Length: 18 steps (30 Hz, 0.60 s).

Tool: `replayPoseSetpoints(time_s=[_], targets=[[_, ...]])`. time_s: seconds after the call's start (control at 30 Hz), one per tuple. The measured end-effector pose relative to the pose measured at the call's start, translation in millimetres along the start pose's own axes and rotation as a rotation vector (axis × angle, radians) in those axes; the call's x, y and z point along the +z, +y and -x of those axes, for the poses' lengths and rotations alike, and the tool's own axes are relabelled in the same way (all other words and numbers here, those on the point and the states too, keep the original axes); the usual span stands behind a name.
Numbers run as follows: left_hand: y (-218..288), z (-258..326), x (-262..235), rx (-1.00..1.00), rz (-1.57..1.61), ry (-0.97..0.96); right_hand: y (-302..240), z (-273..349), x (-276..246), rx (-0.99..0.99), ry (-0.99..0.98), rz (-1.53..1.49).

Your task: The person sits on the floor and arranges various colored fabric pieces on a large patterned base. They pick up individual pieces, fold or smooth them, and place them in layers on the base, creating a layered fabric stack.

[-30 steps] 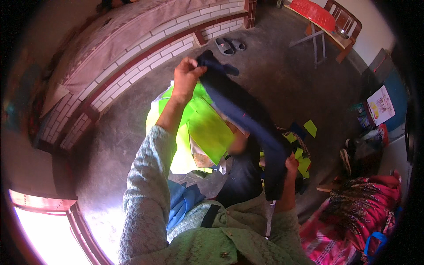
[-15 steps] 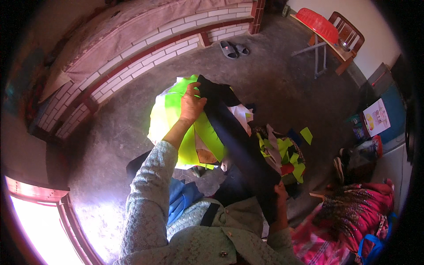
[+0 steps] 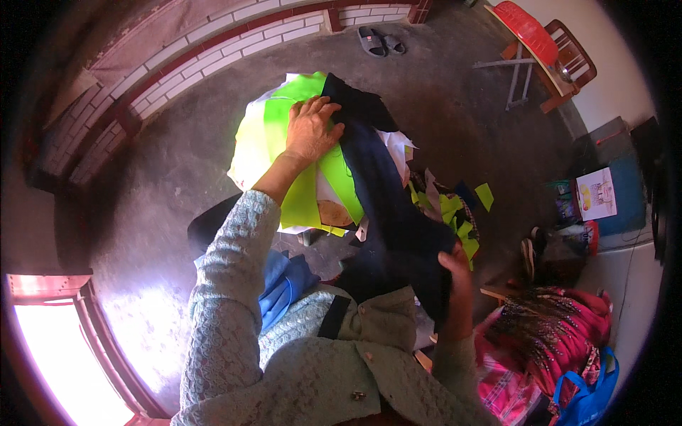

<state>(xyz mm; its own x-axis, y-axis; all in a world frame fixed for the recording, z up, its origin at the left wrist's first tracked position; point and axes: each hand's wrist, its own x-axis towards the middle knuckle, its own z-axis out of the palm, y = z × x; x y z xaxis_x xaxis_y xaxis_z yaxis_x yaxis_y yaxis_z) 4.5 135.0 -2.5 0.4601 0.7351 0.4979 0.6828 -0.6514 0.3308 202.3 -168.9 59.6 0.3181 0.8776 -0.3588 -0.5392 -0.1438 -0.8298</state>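
A long dark strip of cloth (image 3: 380, 192) runs from the far edge of a pile of neon yellow-green and white cloth pieces (image 3: 273, 142) toward my right side. My left hand (image 3: 312, 131) lies on the pile with fingers stretched out and a little apart, its fingertips beside the strip's far end. At the strip's near end, my right hand (image 3: 458, 273) grips the dark cloth, thumb on top; its other fingers are mostly hidden. A blue cloth (image 3: 284, 284) rests by my lap, below my left forearm. Whatever supports the pile is largely covered.
More yellow-green scraps (image 3: 455, 209) lie in a heap right of the strip. Pink and red fabric (image 3: 568, 319) and a blue bag (image 3: 586, 390) sit at lower right. Grey slippers (image 3: 380, 42) are on the floor ahead; a folding table (image 3: 547, 74) carries a red basin (image 3: 526, 32).
My left hand has gone from pinching the strip's far end to lying spread on the pile. The right hand still holds the near end. The whole view has shifted slightly.
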Motion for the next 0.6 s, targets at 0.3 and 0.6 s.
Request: replayPoseSetpoints(time_s=[0.3, 0.6], targets=[[-2.1, -0.3, 1.7, -0.02, 0.081, 0.009, -27.7, -66.5, 97.7, -0.14, -0.319, 0.135], [-8.3, 1.3, 8.9, -0.01, 0.097, 0.036, 8.3, -118.0, 91.1, -0.359, -0.446, 0.135]])
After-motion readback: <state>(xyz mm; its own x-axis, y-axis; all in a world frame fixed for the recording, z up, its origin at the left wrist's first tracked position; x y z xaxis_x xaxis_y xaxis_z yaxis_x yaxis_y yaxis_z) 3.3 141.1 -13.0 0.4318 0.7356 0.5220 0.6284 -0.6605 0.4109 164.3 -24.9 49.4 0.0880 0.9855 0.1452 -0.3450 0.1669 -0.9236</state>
